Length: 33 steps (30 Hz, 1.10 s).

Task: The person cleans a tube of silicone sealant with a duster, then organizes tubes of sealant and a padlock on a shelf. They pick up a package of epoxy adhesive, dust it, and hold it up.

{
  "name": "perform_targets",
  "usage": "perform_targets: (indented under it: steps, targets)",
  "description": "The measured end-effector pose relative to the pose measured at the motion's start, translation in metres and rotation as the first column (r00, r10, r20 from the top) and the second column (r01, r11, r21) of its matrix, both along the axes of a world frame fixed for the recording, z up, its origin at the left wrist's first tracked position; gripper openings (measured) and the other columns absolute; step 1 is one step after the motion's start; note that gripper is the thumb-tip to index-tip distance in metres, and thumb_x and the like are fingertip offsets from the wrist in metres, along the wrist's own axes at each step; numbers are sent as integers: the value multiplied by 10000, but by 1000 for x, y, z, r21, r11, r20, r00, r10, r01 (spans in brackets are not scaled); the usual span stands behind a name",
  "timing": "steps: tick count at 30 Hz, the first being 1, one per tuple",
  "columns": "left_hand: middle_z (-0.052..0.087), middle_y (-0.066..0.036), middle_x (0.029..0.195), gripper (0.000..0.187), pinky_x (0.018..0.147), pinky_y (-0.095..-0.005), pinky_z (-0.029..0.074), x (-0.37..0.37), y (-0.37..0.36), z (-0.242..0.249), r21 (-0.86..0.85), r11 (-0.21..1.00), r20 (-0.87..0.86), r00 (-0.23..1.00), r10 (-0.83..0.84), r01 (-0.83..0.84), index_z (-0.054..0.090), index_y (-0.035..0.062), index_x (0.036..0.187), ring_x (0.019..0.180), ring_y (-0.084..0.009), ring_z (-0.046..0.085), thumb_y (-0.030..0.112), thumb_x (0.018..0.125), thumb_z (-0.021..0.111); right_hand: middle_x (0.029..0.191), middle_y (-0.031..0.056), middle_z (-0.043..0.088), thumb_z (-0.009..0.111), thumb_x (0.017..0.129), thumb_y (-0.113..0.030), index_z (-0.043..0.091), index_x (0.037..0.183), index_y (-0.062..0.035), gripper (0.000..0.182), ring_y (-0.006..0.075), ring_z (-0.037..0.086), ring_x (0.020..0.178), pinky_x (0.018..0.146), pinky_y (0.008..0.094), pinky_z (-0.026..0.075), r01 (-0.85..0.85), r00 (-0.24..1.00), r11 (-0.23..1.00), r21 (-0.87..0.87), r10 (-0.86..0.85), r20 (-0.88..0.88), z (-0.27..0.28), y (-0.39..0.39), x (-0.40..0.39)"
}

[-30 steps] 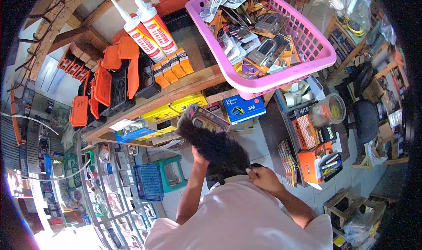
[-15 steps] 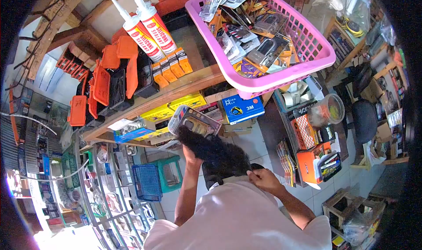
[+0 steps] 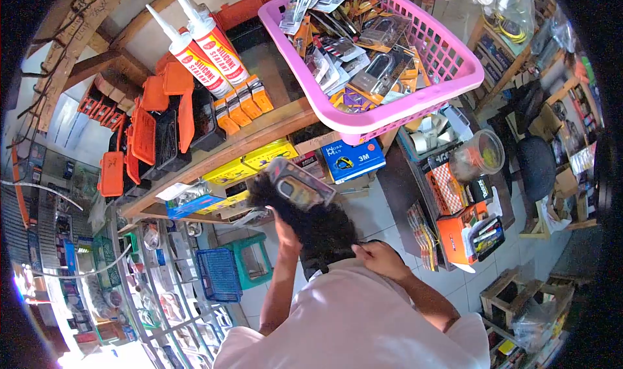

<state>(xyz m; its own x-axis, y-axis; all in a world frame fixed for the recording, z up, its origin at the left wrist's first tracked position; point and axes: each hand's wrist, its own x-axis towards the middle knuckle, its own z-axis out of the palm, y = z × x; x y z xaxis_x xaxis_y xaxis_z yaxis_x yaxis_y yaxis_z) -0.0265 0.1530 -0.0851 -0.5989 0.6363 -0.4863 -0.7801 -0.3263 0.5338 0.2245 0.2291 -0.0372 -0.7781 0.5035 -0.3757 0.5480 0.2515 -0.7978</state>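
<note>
My left hand (image 3: 285,231) is closed around a blister-packed padlock (image 3: 302,186), partly hidden behind dark bristles. A black fluffy duster (image 3: 321,229) lies across the pack's lower part and covers some of my left fingers. Near my waist, my right hand (image 3: 383,260) is closed at the duster's lower end; its handle is hidden. Above both hands, a pink basket (image 3: 389,117) full of carded goods, padlocks among them, stands on a wooden shelf (image 3: 276,124).
Two silicone sealant tubes (image 3: 207,58), small orange boxes (image 3: 245,104) and open orange-lidded cases (image 3: 143,139) share the shelf. Beneath it is a blue box (image 3: 354,160). A green stool (image 3: 250,262) and blue crate (image 3: 217,275) stand left; a dark table (image 3: 405,203) holds goods at right.
The padlock pack has shifted right and tilted, and the duster now covers more of its left side. My right hand has moved slightly left. The whole view has shifted a little.
</note>
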Motion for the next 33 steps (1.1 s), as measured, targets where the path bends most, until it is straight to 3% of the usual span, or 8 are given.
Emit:
perform_targets:
  steps: [3,7,9,18,21,25,30,33]
  targets:
    - [575,-110,1227,532,978,-465,434,-5,0,26,310,947,-102,993,-55,85,482,64,1299,1114,-312,555,449,932,467,632,175,591,506,934,-418,632,755,-17,457,336,588,601,585,419,446,-13,994,1000,15,11,109,10,4,24]
    - [568,-105,1232,495,973,-466,435,-12,-23,-33,246,964,-53,995,-89,100,483,73,1296,1119,-304,552,413,936,465,594,172,563,531,914,-430,617,687,-33,466,345,573,579,563,432,429,48,995,997,63,-54,87,5,13,21]
    - [528,-109,1315,558,1002,-490,416,0,-33,-55,311,908,-399,906,-142,280,465,94,1336,1164,-324,523,469,922,451,597,158,573,544,899,-446,622,672,-47,466,353,582,592,567,437,434,-7,997,988,153,-5,77,1,33,10]
    - [531,-102,1317,531,1009,-483,411,12,-35,-65,315,911,-145,962,-231,266,463,102,1341,1173,-309,523,444,936,431,629,168,604,529,893,-494,636,693,-22,523,334,598,597,587,424,462,-214,976,960,183,218,-2,20,87,3]
    - [513,-89,1333,511,1053,-461,367,9,-10,33,171,968,-1,982,-187,185,442,90,1353,1217,-297,491,433,981,378,624,156,607,533,907,-467,645,715,-7,511,302,596,580,588,403,466,-119,993,991,63,119,-10,25,91,28]
    - [507,-92,1341,582,1057,-439,366,2,-15,33,211,950,-161,967,-199,231,414,79,1373,1216,-279,492,501,976,354,604,153,595,532,922,-424,652,735,-17,464,304,585,562,577,397,463,-71,997,997,32,72,-33,18,60,30]
    - [536,-89,1304,493,1036,-416,390,13,-13,18,100,988,-49,992,-112,117,449,84,1345,1186,-268,518,409,977,409,563,175,539,533,919,-429,555,633,-12,506,352,537,520,517,452,405,45,999,987,152,-48,14,27,49,10]
    - [528,-81,1314,598,1022,-418,401,14,-9,23,51,967,-266,937,-227,249,421,83,1365,1190,-269,514,511,947,426,560,172,542,528,921,-432,574,646,-17,500,363,545,528,519,453,408,-86,996,992,93,86,4,19,46,26]
